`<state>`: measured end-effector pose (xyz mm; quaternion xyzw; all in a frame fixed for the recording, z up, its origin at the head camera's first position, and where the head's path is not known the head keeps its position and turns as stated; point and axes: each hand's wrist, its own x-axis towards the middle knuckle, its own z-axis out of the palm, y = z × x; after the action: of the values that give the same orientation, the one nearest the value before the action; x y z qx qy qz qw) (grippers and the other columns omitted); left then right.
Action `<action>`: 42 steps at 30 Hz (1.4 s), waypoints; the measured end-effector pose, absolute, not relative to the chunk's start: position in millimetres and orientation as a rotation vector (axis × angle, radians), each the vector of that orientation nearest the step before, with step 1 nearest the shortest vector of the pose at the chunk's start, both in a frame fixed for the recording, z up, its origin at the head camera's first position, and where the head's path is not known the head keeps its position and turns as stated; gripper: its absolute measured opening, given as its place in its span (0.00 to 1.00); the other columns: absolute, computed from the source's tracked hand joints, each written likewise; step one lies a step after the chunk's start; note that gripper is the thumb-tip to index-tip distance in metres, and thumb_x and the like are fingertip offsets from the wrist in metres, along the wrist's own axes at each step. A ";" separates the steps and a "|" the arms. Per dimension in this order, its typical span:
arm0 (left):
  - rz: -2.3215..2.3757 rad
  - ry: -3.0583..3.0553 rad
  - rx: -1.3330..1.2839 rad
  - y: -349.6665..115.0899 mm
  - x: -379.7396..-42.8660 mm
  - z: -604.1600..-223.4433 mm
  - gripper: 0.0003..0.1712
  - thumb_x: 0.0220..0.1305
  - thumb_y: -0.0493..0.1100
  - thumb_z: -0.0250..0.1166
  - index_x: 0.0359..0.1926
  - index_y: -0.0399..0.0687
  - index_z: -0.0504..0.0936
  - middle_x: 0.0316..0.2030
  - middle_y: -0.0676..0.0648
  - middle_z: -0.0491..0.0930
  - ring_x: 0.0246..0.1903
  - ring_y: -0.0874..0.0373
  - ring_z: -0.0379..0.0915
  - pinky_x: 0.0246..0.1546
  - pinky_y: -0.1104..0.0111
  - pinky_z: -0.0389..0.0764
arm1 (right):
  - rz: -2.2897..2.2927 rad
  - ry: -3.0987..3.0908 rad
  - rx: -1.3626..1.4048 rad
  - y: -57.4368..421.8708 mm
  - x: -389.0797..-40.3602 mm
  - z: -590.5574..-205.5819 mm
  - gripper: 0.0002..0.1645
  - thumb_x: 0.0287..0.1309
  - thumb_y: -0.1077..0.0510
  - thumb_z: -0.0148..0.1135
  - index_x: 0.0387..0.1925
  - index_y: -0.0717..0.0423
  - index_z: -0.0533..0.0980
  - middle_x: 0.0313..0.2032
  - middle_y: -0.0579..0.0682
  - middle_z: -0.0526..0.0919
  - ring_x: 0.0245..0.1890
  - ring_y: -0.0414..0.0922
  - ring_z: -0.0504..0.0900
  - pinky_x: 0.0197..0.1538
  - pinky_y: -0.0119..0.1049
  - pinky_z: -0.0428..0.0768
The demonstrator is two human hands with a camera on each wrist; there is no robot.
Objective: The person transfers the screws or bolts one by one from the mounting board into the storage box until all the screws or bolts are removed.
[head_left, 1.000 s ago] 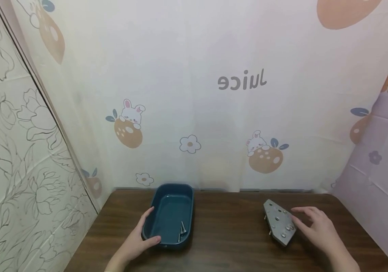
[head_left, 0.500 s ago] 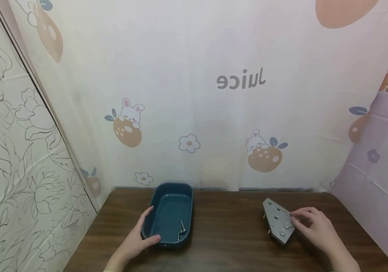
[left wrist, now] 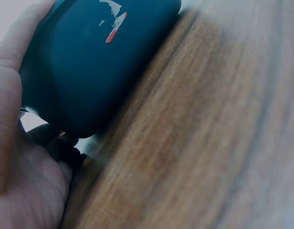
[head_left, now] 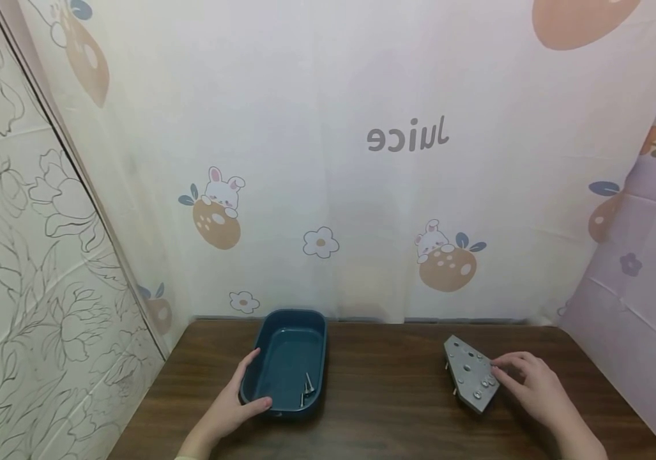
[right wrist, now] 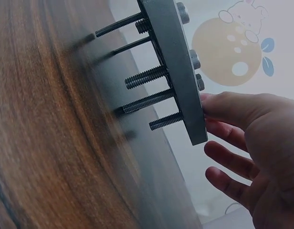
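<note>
My left hand [head_left: 227, 406] grips the near left corner of a dark teal tray [head_left: 284, 358], thumb at the front rim and fingers along the left side. Several screws [head_left: 308, 387] lie in the tray's near right corner. To the right, a grey metal plate [head_left: 467, 384] with holes stands raised on bolts, whose threaded shanks [right wrist: 147, 76] point down towards the table. At the plate's right edge, the thumb and index fingertip of my right hand [head_left: 534, 386] pinch a bolt head, mostly hidden by the fingers. The other right fingers hang loosely curled, off the plate.
Both the tray and the plate are on a brown wood-grain table [head_left: 385, 383]. A printed curtain [head_left: 362, 191] hangs right behind its back edge, with more cloth at both sides. A torn sticker [left wrist: 116, 26] marks the tray's outer wall.
The thumb and index finger of my right hand, apart a second ago, have come together at the plate's right edge. My left hand and the tray stay as they were.
</note>
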<state>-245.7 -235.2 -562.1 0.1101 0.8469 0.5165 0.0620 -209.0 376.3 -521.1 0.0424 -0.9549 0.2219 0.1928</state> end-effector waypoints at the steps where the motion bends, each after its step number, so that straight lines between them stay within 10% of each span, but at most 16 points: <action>1: 1.562 2.559 0.328 -235.2 -245.8 -562.0 0.51 0.63 0.54 0.70 0.77 0.82 0.48 0.79 0.43 0.46 0.73 0.31 0.47 0.60 0.27 0.57 | 0.623 -2.679 0.123 375.7 -209.0 -521.0 0.04 0.59 0.55 0.73 0.36 0.49 0.86 0.43 0.55 0.83 0.45 0.57 0.80 0.40 0.51 0.80; 42: 1.542 2.580 0.287 -234.4 -247.3 -564.2 0.51 0.61 0.56 0.72 0.76 0.82 0.49 0.78 0.42 0.49 0.72 0.30 0.51 0.57 0.27 0.61 | 0.571 -2.434 0.279 371.6 -207.1 -505.8 0.08 0.54 0.64 0.73 0.36 0.54 0.82 0.41 0.57 0.83 0.45 0.59 0.76 0.46 0.59 0.69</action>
<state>-247.3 -234.4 -564.2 0.0949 0.8528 0.5099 0.0612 -207.1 371.6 -505.8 0.1055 -0.9206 0.2161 0.3078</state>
